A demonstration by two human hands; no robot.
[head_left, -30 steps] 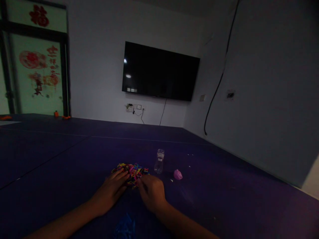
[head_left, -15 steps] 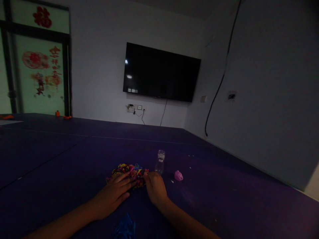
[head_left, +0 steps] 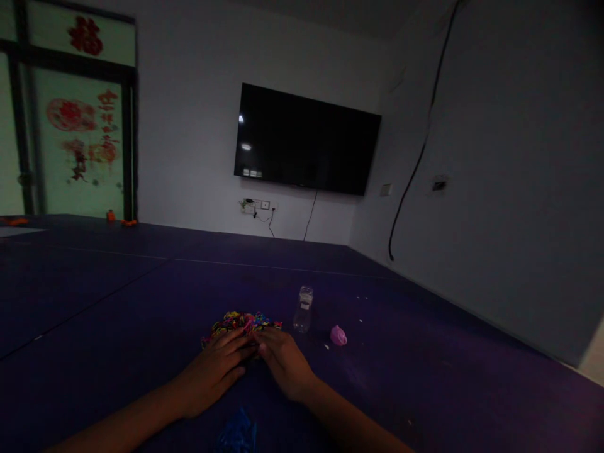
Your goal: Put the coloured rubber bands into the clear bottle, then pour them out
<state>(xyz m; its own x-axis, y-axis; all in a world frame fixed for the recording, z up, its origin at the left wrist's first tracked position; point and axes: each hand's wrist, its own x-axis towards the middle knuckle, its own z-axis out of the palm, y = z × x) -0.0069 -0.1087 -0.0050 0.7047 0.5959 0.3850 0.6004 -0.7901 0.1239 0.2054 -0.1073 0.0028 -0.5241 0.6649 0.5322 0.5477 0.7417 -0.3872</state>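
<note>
A low pile of thin loops in many colours, like elastic hair bands (head_left: 231, 322), lies on the purple table surface. My left hand (head_left: 217, 365) rests on its near left side, fingers stretched out over the loops. From the right, my right hand (head_left: 285, 362) leans over the pile, its fingers extended toward the left fingertips and hiding part of the loops. Just beyond my right hand is a clear bottle (head_left: 302, 311) with a small pale label. A pink cap-like piece (head_left: 338, 335) lies to the right of the bottle.
A crumpled blue piece, perhaps plastic (head_left: 238, 431), lies close to me between my forearms. Small white scraps (head_left: 326, 346) are scattered on the right. Orange objects (head_left: 128, 223) sit at the far left edge. A television (head_left: 306, 139) hangs on the wall.
My right hand has moved left, from beside the pile to over it, close to my left fingers. More of the bottle's base now shows. My left hand has hardly moved.
</note>
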